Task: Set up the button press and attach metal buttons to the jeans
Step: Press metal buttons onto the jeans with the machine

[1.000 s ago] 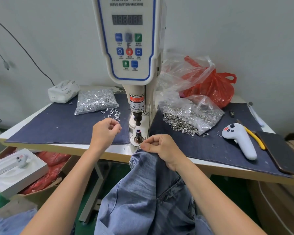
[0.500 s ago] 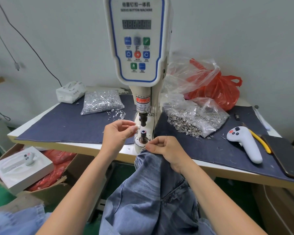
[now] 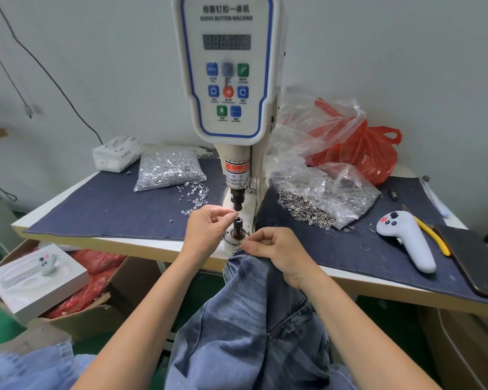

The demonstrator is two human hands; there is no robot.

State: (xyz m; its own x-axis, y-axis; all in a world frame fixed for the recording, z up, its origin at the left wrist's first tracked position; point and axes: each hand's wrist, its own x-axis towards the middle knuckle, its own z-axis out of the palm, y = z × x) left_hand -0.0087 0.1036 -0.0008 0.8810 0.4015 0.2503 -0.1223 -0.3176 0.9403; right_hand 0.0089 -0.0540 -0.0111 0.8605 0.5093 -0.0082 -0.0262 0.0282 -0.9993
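A white servo button machine (image 3: 227, 66) stands at the table's middle, its upper punch (image 3: 237, 199) above the lower die (image 3: 238, 228). My left hand (image 3: 206, 232) is at the die, thumb and fingertips pinched together just left of the punch; whatever small part it holds is too small to make out. My right hand (image 3: 279, 253) grips the waistband edge of the blue jeans (image 3: 254, 319) just right of the die. The jeans hang down over the table's front edge toward me.
A clear bag of silver tacks (image 3: 168, 170) lies left of the machine with loose tacks (image 3: 195, 195) beside it. An open bag of metal buttons (image 3: 321, 198) and a red bag (image 3: 361, 153) lie right. A white controller (image 3: 406, 237), yellow pliers (image 3: 431, 235), a dark phone (image 3: 473, 260).
My left hand moved right from the loose tacks to the die under the punch. My right hand kept hold of the jeans' waistband beside the die. The camera came closer.
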